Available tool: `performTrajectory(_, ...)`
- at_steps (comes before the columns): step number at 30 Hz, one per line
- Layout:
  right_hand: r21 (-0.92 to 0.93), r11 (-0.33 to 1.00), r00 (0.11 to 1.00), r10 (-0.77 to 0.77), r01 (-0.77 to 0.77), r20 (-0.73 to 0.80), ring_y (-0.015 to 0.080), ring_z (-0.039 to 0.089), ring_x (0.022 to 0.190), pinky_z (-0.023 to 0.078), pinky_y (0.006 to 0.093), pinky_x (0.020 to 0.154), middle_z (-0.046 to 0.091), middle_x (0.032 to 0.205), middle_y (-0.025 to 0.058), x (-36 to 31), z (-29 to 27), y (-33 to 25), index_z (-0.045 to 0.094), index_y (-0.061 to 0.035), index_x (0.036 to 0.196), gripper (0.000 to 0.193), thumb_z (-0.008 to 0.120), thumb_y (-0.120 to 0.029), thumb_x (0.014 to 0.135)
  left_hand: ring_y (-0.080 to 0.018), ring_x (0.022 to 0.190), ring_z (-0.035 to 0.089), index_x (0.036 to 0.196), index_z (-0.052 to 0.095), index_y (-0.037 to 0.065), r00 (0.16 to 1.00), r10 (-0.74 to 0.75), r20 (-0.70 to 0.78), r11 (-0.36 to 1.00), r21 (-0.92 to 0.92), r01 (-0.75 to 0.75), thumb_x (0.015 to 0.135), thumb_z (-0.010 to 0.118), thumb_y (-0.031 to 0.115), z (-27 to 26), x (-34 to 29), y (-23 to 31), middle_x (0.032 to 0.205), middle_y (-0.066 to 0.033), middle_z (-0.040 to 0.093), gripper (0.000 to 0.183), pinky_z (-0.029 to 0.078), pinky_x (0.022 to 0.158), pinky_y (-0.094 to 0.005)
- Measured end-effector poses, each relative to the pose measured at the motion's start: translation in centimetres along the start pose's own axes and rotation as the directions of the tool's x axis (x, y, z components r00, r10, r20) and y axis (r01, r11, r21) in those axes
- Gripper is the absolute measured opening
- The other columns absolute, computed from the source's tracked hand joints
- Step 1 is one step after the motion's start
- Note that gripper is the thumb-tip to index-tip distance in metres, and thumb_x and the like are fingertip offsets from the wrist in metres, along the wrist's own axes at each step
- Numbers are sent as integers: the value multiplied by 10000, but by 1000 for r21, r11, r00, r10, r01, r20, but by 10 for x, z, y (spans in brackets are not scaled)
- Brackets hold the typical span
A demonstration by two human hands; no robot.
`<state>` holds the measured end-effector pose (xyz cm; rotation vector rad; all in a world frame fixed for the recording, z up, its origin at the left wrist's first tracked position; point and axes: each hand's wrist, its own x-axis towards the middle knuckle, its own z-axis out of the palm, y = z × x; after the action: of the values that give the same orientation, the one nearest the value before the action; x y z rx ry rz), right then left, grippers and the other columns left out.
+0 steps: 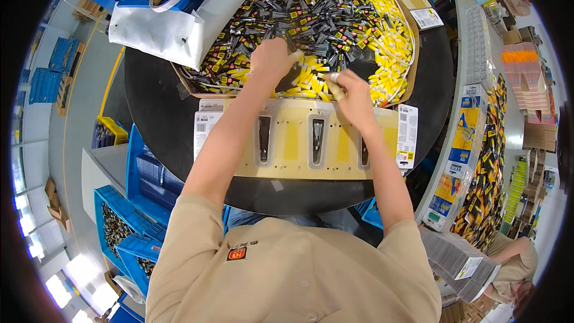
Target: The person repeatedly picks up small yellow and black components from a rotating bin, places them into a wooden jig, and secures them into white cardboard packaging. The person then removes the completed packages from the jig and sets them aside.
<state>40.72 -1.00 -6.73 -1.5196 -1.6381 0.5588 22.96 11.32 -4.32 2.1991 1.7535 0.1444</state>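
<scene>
- The left hand [272, 60] reaches farther from the body, its fingertips down among the dark tubes; the fingers and the wrist hide its grip, so I cannot tell whether it is loose or has closed on a tube.
- The right hand [353, 88] is curled just over the yellow pieces [311, 81], thumb and fingers drawn together, with pale covers on some fingertips; whether this grip pinches anything, I cannot tell.
- The dark tubes [287, 9] lie under and beyond the left hand, heaped with their long axes pointing every way; the yellow pieces spread below the right hand and up the box's right side.
- The key relation, as I judge it: the pale yellow board [302, 172] lies on the body side of both hands, with the right hand nearer to it. Its three long recesses run away from the body, each with a dark shape inside; the right forearm partly covers the rightmost.
- Printed cards show past the board's left end [203, 134] and right end [407, 134].
- The cardboard box [415, 72] containing the heap stands just beyond the board, on the round black counter [158, 107].
</scene>
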Motion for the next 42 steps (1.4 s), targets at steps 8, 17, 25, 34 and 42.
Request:
performTrajectory(8,-270,957,954,-25,110,299,386,629,882,510,458,784,641,880,191,54,18,40,597,-21,905,189,703,-109,774,-250,671,656,882,683,16,972,179,-153,933,-286,-217,819,682,298,-12,-19,-25,740,-123,677,289,512,647,-355)
performTrajectory(17,-413,910,960,137,-26,243,422,643,893,522,471,786,678,922,219,50,30,32,639,-20,941,145,629,-45,798,-280,705,644,1035,584,9,981,146,126,958,-264,-109,830,691,196,-23,-147,-63,744,-131,658,298,493,656,-378)
performTrajectory(25,-118,953,924,301,-280,235,149,602,644,500,303,636,641,726,69,-64,-13,-51,638,-31,973,224,734,-165,821,-315,800,677,985,653,22,964,250,-95,963,-83,-258,855,685,275,-31,-94,-48,844,-153,690,286,521,700,-429)
performTrajectory(34,-13,959,959,282,-281,20,286,652,720,520,366,662,661,809,147,-123,-13,-65,647,-20,943,232,741,-42,733,-306,1027,680,1096,698,7,872,103,478,877,371,-307,787,644,64,-17,-17,-1,1147,-159,683,319,561,807,-426)
performTrajectory(42,-347,938,929,-141,14,-343,297,644,804,517,335,729,688,925,110,-173,-35,-10,679,-2,905,203,734,58,719,-229,613,620,791,633,-19,820,426,382,883,23,-469,759,693,76,-18,-14,-30,728,-141,660,117,507,600,-340)
